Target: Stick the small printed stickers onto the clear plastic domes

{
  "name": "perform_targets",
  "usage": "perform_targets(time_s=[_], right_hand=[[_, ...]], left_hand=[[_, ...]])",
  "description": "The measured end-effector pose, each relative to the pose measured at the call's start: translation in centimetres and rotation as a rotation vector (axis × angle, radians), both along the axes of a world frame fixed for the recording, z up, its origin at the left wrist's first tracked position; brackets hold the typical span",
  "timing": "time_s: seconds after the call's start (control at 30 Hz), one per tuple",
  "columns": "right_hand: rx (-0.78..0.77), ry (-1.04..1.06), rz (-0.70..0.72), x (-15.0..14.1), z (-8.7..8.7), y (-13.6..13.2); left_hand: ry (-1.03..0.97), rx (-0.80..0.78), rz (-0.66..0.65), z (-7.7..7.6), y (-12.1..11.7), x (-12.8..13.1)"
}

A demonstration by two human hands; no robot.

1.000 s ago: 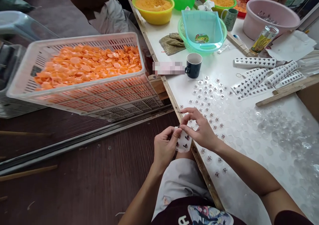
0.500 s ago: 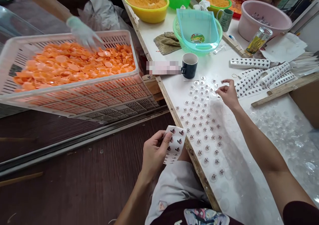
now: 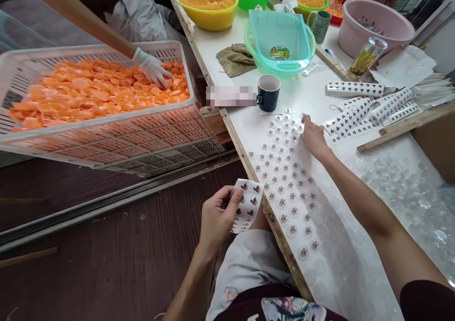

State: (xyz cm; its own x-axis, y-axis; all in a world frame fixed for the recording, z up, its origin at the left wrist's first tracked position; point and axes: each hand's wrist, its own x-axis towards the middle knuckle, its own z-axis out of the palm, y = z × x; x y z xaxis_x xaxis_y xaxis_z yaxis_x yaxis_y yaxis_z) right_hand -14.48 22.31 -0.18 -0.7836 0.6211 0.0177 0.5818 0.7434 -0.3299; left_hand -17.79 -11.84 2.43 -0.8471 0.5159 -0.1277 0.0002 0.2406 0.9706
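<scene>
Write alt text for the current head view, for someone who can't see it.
A person's left hand holds a sticker sheet beside the table while the right hand is over clear discs, many bearing stickers. To the left, a co-worker's gloved hand is in a crate of orange pieces; a dark mug stands beyond the discs.

A second ago, our right hand (image 3: pixel 313 138) was at the printed sheet (image 3: pixel 251 206) in our left hand (image 3: pixel 219 212); now it has crossed to the far clear discs (image 3: pixel 286 132), slightly left of its position half a second ago. A co-worker's gloved hand (image 3: pixel 151 68) has entered the left-hand crate (image 3: pixel 156 130), reaching rightward into the orange pieces (image 3: pixel 81 86).
</scene>
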Motion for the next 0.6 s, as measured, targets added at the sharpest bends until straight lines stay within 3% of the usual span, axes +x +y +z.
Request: perform_targets(time_s=[0.17,0.27,0.33,0.47,0.6], right_hand=[[0.163,0.020,-0.048,0.1,0.5,0.3],[0.170,0.135,-0.112,1.4,1.6,-0.1],[0.040,0.197,-0.116,2.4,2.2,-0.8],[-0.369,0.194,-0.111,3.6,2.1,-2.1],[-0.412,0.183,-0.154,3.6,1.4,-2.5]], left_hand=[[0.015,0.008,-0.011,0.1,-0.3,0.0],[0.012,0.003,-0.007,0.1,-0.7,-0.1],[0.012,-0.002,-0.004,0.0,-0.8,-0.2],[0.011,-0.001,-0.015,-0.1,-0.7,-0.2],[0.015,-0.010,-0.023,0.0,-0.6,-0.1]])
